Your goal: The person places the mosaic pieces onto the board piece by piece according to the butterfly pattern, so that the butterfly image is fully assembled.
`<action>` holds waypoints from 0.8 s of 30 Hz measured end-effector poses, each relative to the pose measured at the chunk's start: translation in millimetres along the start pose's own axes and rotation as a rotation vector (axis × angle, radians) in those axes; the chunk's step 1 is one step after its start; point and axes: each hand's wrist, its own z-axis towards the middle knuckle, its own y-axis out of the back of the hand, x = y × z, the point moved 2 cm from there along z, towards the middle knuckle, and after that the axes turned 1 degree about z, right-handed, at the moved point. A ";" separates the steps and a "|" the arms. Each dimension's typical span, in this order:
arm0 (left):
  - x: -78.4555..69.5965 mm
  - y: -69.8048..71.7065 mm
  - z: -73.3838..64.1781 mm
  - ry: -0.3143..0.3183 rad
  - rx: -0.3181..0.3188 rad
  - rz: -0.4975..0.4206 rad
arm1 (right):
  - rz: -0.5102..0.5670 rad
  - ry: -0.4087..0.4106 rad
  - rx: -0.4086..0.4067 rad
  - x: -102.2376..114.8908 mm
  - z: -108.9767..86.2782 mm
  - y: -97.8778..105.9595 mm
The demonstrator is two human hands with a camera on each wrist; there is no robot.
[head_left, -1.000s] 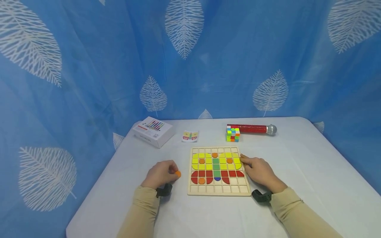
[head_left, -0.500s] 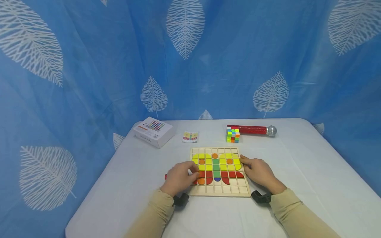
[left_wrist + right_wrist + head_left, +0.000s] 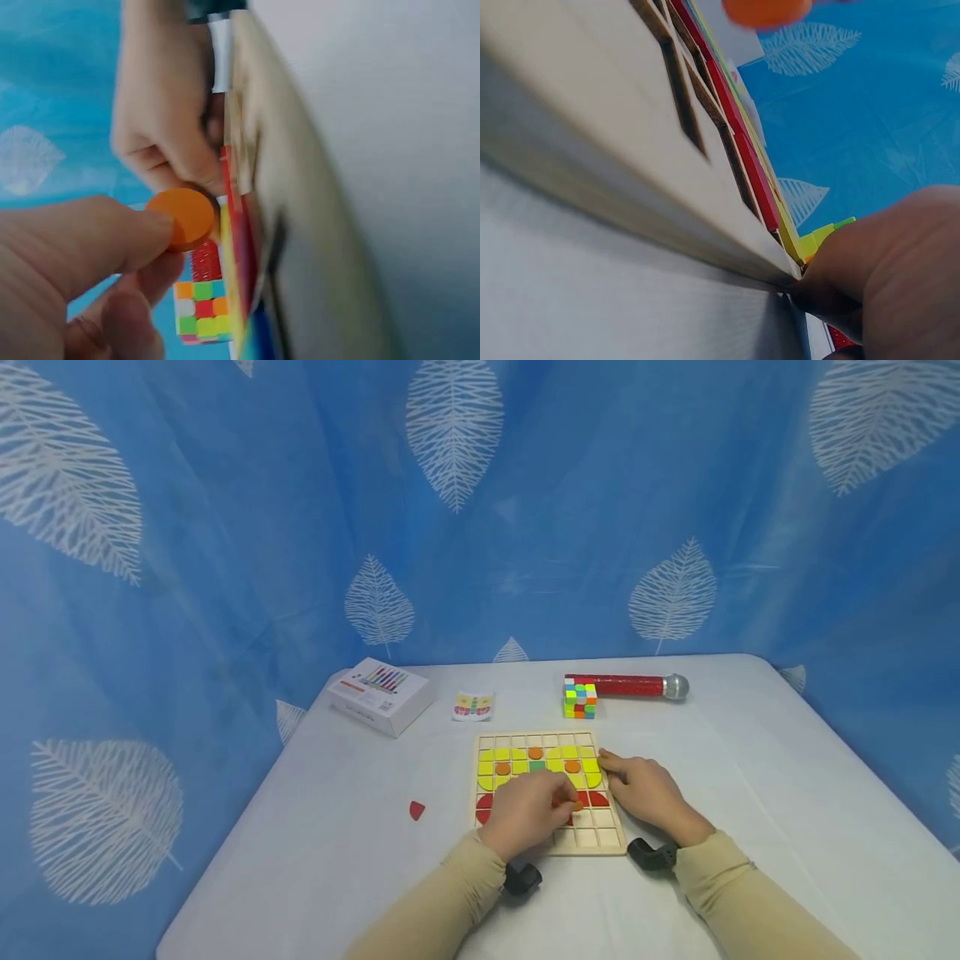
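Note:
My left hand (image 3: pixel 527 810) is over the lower middle of a wooden grid board (image 3: pixel 608 837), pinching a round orange piece (image 3: pixel 184 216) between thumb and finger. The disc stands above the red pieces (image 3: pixel 597 798) and covers part of them. Yellow pieces (image 3: pixel 591 766) fill the upper rows, with orange discs (image 3: pixel 573 767) among them; a green piece (image 3: pixel 537 767) shows in the middle. My right hand (image 3: pixel 651 793) grips the board's right edge with curled fingers. The left hand hides much of the board's lower left.
A red quarter-round piece (image 3: pixel 417 811) lies left of the board. Behind are a white box (image 3: pixel 384 693), a small picture card (image 3: pixel 472 707), a puzzle cube (image 3: pixel 580 699) and a red microphone (image 3: pixel 626 686). A blue leaf-patterned cloth (image 3: pixel 525 527) hangs behind the table.
My left hand has carried the orange disc from beside the board rightward over its lower rows, uncovering the red piece on the table. My right hand stays at the board's edge.

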 end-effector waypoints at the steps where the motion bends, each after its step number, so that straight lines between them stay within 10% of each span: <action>1: -1.7 -2.4 1.3 -0.017 0.004 0.019 | 0.000 0.004 0.000 0.1 0.4 -0.6; 12: -5.6 -11.7 -4.7 -0.217 -0.023 0.168 | -0.009 -0.009 0.003 2.7 -0.1 0.2; 24: -7.8 -15.1 -5.2 -0.243 -0.067 0.232 | 0.008 -0.037 0.017 2.0 -0.8 0.5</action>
